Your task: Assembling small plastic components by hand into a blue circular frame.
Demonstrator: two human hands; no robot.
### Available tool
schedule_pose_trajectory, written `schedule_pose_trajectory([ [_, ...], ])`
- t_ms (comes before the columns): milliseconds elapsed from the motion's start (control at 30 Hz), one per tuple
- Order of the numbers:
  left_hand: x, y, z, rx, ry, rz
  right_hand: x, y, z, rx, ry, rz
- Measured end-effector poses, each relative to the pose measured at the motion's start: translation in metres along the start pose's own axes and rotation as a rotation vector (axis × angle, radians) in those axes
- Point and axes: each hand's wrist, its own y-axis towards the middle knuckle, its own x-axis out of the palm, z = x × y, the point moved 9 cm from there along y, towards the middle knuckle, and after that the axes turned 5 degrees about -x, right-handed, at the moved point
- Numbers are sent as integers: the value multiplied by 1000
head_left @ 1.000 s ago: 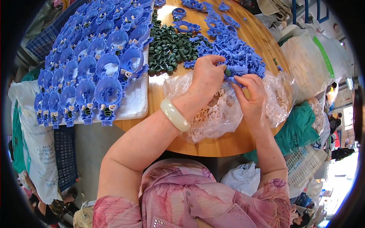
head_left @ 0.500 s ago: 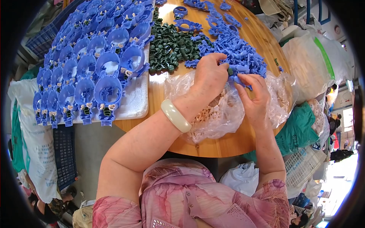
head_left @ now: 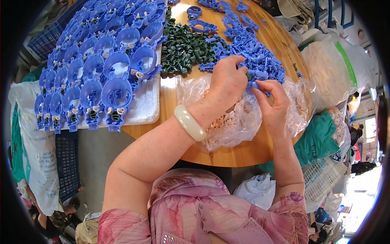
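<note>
We pinch a small blue plastic part (head_left: 252,85) between the thumb and forefinger of our right hand (head_left: 277,101), above the far edge of the clear plastic bag (head_left: 248,122) of beige pieces. Our left hand (head_left: 227,79) curls close by over that bag; its fingertips are partly hidden, so we cannot tell what they grip. Beyond the bag lies a heap of blue plastic pieces (head_left: 260,57); left of it, blue ring-shaped frames (head_left: 116,95) stand in rows.
</note>
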Motion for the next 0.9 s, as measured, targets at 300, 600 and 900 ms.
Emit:
schedule_pose_trajectory([
  [300,0,6,3,-2,-86,-101,-31,-1,40,97,61,162],
  [600,11,-3,23,87,-95,-244,2,-18,86,455,669,-98],
  [900,22,-22,59,398,402,-253,-33,-15,73,37,462,87],
])
